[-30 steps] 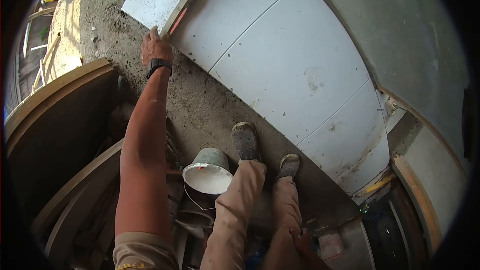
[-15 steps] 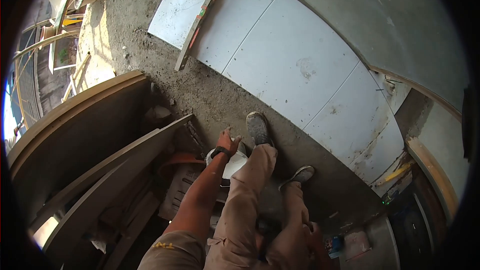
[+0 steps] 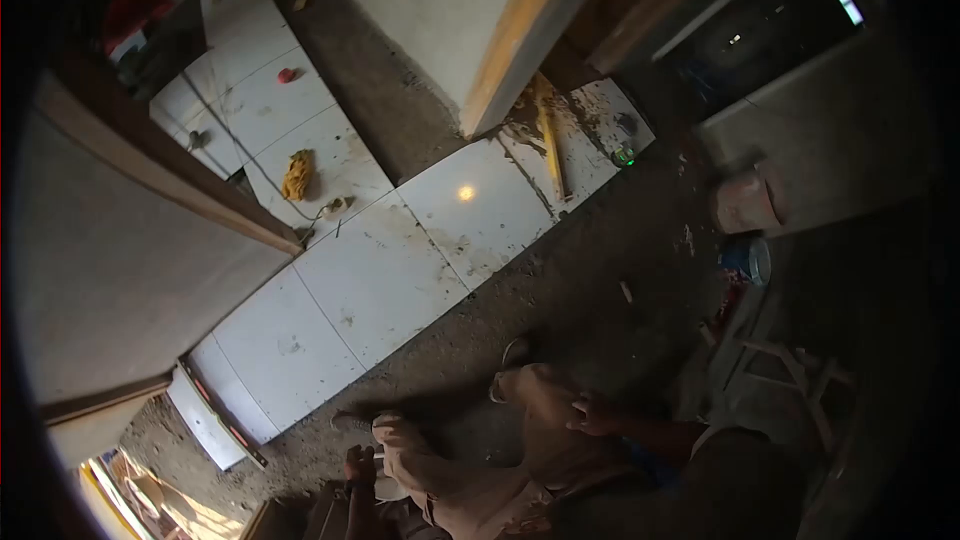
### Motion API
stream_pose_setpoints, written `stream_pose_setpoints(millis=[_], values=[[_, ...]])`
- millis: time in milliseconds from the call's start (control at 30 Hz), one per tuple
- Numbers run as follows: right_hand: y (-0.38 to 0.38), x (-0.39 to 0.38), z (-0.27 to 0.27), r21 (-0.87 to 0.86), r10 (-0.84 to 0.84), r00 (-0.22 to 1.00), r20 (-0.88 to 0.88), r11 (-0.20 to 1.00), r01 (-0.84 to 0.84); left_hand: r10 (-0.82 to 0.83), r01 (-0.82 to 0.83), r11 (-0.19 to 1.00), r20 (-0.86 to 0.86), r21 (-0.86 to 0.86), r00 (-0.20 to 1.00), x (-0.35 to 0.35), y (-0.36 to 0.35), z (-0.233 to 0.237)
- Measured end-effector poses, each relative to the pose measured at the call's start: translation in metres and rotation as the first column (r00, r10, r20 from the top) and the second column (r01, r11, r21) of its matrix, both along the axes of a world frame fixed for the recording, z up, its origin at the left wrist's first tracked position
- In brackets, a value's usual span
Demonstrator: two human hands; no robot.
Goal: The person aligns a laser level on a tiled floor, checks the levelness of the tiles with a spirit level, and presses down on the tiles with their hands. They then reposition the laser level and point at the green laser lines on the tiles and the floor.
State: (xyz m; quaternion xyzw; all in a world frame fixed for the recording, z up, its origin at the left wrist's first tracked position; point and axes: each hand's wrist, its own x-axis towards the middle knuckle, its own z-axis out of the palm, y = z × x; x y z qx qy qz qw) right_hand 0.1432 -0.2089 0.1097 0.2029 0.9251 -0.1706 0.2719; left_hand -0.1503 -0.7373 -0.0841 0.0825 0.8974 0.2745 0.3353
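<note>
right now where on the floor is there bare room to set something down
Bare: the white tiles from the yellow rag to the yellow bar, and the gritty floor between them and the knees. Crowded near the pails.

The person wears loose tan trousers (image 3: 500,460), creased and smudged with grey dust, and low, worn shoes (image 3: 512,355) caked with the same dust. The left hand (image 3: 358,464) and right hand (image 3: 597,414) are bare. The shirt (image 3: 740,480), at the lower edge, lies in shadow, its colour unclear.
</note>
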Motion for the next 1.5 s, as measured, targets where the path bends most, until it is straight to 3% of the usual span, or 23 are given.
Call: stream_pose_setpoints(millis=[33, 67, 133, 167, 233, 300, 433, 533, 567, 633, 667, 700, 767, 800, 867, 1000, 1100, 1133, 1167, 1333, 1367, 1433, 1500], values=[[0.008, 0.01, -0.001, 0.008, -0.11, 0.993, -0.034, 0.994, 0.111, 0.207, -0.174, 0.965, 0.164, -0.199, 0.964, -0.005, 0.056, 0.069], [0.029, 0.016, 0.003, -0.186, -0.222, 0.974, 0.038, 0.956, 0.226, 0.178, -0.109, 0.933, 0.177, -0.342, 0.968, -0.002, 0.09, 0.095], [0.059, 0.038, 0.013, -0.376, -0.324, 0.94, 0.105, 0.863, 0.339, 0.02, 0.08, 0.959, 0.347, -0.271, 0.938, 0.005, 0.146, 0.114], [0.067, 0.053, 0.016, -0.415, -0.398, 0.901, 0.173, 0.8, 0.433, 0.276, -0.152, 0.952, 0.522, -0.267, 0.807, 0.014, 0.187, 0.149], [0.091, 0.073, 0.034, -0.45, -0.463, 0.853, 0.242, 0.725, 0.521, 0.068, 0.015, 0.977, 0.377, -0.213, 0.924, 0.027, 0.223, 0.111], [0.111, 0.076, 0.087, -0.381, -0.542, 0.715, 0.442, 0.608, 0.697, -0.092, 0.123, 0.987, 0.27, -0.1, 0.959, 0.029, 0.298, 0.139], [0.147, 0.127, 0.078, -0.497, -0.543, 0.752, 0.374, 0.567, 0.657, -0.146, 0.1, 0.973, 0.216, 0.207, 0.965, 0.042, 0.497, 0.231], [0.183, 0.141, 0.075, -0.456, -0.563, 0.747, 0.354, 0.593, 0.664, -0.425, 0.327, 0.871, 0.229, 0.366, 0.876, 0.06, 0.588, 0.235], [0.189, 0.155, 0.056, -0.483, -0.487, 0.856, 0.175, 0.715, 0.506, -0.417, 0.316, 0.876, 0.242, 0.366, 0.876, 0.065, 0.607, 0.223], [0.234, 0.164, 0.049, -0.477, -0.357, 0.934, 0.003, 0.82, 0.316, -0.864, 0.834, 0.323, -0.219, 0.447, 0.452, 0.073, 0.656, 0.185], [0.258, 0.158, 0.055, -0.494, -0.426, 0.905, 0.002, 0.786, 0.371, -0.933, 0.96, 0.103, -0.309, 0.26, 0.184, 0.083, 0.693, 0.185], [0.284, 0.153, 0.061, -0.513, -0.495, 0.869, 0.007, 0.744, 0.428, -0.933, 0.955, 0.122, -0.297, 0.27, 0.203, 0.09, 0.723, 0.189], [0.329, 0.18, 0.019, -0.451, -0.495, 0.859, 0.132, 0.742, 0.497, -0.989, 0.998, -0.063, -0.133, -0.006, -0.063, 0.086, 0.823, 0.27], [0.323, 0.205, 0.001, -0.388, -0.519, 0.818, 0.249, 0.72, 0.575, -0.994, 0.998, -0.058, -0.093, 0.014, -0.056, 0.094, 0.829, 0.261], [0.389, 0.179, 0.07, -0.413, -0.609, 0.752, 0.252, 0.636, 0.652, -0.975, 0.977, 0.195, -0.088, 0.082, 0.202, 0.1, 0.857, 0.221], [0.489, 0.146, 0.138, -0.271, -0.738, 0.631, 0.239, 0.573, 0.773, -0.955, 0.967, 0.2, -0.19, 0.156, 0.228, 0.107, 0.909, 0.201], [0.564, 0.17, 0.145, -0.363, -0.67, 0.703, 0.239, 0.61, 0.705, -0.991, 0.984, 0.119, 0.08, 0.132, 0.109, 0.11, 0.965, 0.226], [0.593, 0.177, 0.148, -0.361, -0.665, 0.708, 0.237, 0.617, 0.7, -0.95, 0.944, 0.291, 0.162, 0.158, 0.266, 0.113, 0.981, 0.239], [0.626, 0.182, 0.154, -0.417, -0.591, 0.741, 0.318, 0.614, 0.67, -0.877, 0.872, 0.459, 0.247, 0.171, 0.413, 0.116, 0.997, 0.252], [0.783, 0.187, 0.142, -0.604, -0.237, 0.857, 0.459, 0.624, 0.496, -0.791, 0.671, 0.611, 0.279, 0.421, 0.545, 0.138, 1.081, 0.293], [0.813, 0.199, 0.121, -0.713, -0.093, 0.937, 0.336, 0.625, 0.318, -0.772, 0.601, 0.624, 0.278, 0.499, 0.572, 0.153, 1.096, 0.282], [0.903, 0.205, 0.054, -0.799, 0.089, 0.979, 0.186, 0.594, 0.098, -0.841, 0.797, 0.5, 0.409, 0.339, 0.353, 0.208, 1.106, 0.228], [0.957, 0.213, -0.007, -0.911, 0.29, 0.948, 0.129, 0.412, -0.002, -0.779, 0.745, 0.556, 0.543, 0.368, 0.313, 0.212, 1.167, 0.23]])
